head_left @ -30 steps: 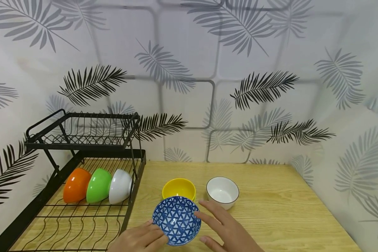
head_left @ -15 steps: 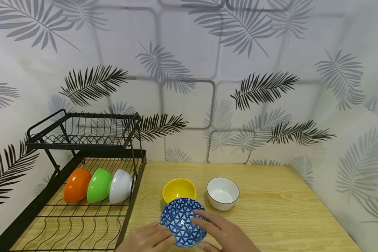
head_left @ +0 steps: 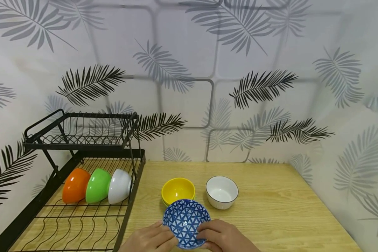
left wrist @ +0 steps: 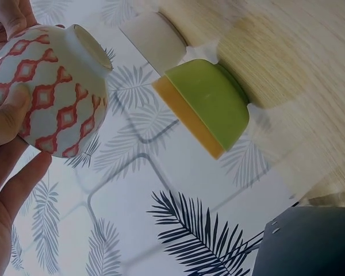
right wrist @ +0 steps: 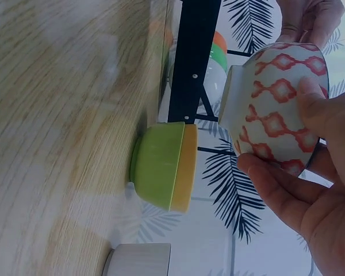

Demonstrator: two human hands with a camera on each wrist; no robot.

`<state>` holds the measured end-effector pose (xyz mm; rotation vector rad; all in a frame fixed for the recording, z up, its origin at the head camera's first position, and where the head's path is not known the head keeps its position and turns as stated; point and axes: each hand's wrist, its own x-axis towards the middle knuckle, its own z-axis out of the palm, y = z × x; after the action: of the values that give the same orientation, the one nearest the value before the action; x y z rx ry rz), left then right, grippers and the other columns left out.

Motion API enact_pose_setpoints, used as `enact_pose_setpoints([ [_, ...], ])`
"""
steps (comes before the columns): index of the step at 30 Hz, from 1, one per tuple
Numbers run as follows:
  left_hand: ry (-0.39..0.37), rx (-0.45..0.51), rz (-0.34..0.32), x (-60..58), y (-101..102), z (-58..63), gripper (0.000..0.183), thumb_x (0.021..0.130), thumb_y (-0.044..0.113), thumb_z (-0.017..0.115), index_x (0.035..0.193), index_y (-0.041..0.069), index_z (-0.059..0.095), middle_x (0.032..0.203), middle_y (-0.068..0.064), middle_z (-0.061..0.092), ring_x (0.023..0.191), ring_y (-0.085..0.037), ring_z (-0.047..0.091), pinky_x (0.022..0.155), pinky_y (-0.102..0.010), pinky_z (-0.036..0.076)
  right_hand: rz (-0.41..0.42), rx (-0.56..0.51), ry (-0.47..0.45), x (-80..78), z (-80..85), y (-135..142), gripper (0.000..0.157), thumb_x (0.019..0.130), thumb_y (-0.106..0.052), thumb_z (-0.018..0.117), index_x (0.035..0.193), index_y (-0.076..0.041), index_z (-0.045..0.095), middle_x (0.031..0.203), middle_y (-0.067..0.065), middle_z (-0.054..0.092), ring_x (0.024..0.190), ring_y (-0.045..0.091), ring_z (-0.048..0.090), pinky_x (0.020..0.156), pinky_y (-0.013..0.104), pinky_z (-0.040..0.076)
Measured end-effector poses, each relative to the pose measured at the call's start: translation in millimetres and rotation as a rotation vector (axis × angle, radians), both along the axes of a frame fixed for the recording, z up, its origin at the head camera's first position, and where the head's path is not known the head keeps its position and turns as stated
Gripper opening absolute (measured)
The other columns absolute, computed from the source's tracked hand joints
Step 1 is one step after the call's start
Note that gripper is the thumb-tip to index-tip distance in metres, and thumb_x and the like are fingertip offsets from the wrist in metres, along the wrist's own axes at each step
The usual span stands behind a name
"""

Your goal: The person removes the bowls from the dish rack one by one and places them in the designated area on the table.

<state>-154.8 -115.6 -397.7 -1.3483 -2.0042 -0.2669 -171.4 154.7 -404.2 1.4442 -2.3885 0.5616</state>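
A bowl [head_left: 185, 220] with blue and white triangles inside is held between both hands, tilted so its inside faces the head camera. Its outside, a white bowl wall with red diamond shapes, shows in the left wrist view. My left hand [head_left: 149, 238] grips the left side, thumb on the outer wall [left wrist: 57, 98]. On the opposite side my right hand [head_left: 225, 236] pinches the rim, its fingers over the inner edge and its thumb on the outside. The bowl is raised above the table, its foot ring clear in both wrist views.
A yellow bowl [head_left: 177, 190] sits nested in a green bowl [left wrist: 213, 100] just behind the held one. To their right stands a white bowl [head_left: 222, 193] with a dark rim. At left, a two-tier black dish rack [head_left: 82, 145] holds orange, green and white bowls on edge.
The bowl has moved right and slightly down with my left hand. My right hand, earlier spread beside the rim, now has its fingers curled over it.
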Motion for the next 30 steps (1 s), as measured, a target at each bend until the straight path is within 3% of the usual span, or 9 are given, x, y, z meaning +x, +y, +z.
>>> enact_pose_setpoints([
  [10,-0.102,0.035,-0.019,-2.0,0,-6.0,0.022,0.096,0.035,0.059,0.097,0.017,0.072,0.093,0.008,0.071,0.091,-0.003,0.065,0.083,-0.033,0.057,-0.01,-0.016,-0.128,4.8,4.6,-2,0.014,0.096,-0.023,0.06,0.101,-0.016,0.071,0.098,-0.006,0.068,0.089,0.003,0.06,0.079,0.013,0.052],
  [19,-0.139,-0.061,-0.031,-1.8,-5,-0.6,0.022,0.095,0.036,0.06,0.104,0.018,0.068,0.098,0.01,0.069,0.093,-0.003,0.063,0.085,-0.03,0.056,-0.015,-0.034,-0.154,6.2,2.2,-3,0.016,0.097,-0.026,0.058,0.099,-0.016,0.071,0.096,-0.006,0.069,0.088,0.004,0.061,0.079,0.017,0.054],
  [26,-0.16,-0.042,-0.039,-3.6,-5,1.3,0.027,0.096,0.038,0.058,0.106,0.015,0.071,0.103,0.005,0.071,0.098,-0.009,0.065,0.085,-0.033,0.056,0.001,-0.099,-0.051,4.4,-0.2,-2,0.012,0.093,-0.023,0.064,0.096,-0.014,0.071,0.096,-0.006,0.069,0.089,0.005,0.064,0.082,0.012,0.051],
  [30,-0.228,-0.026,-0.04,-4.0,-3,4.3,0.032,0.095,0.04,0.058,0.107,0.014,0.072,0.107,0.002,0.071,0.103,-0.013,0.065,0.087,-0.039,0.056,-0.003,-0.095,-0.026,3.7,2.2,-1,0.015,0.091,-0.026,0.065,0.097,-0.014,0.072,0.095,-0.006,0.069,0.089,0.006,0.064,0.082,0.011,0.051],
])
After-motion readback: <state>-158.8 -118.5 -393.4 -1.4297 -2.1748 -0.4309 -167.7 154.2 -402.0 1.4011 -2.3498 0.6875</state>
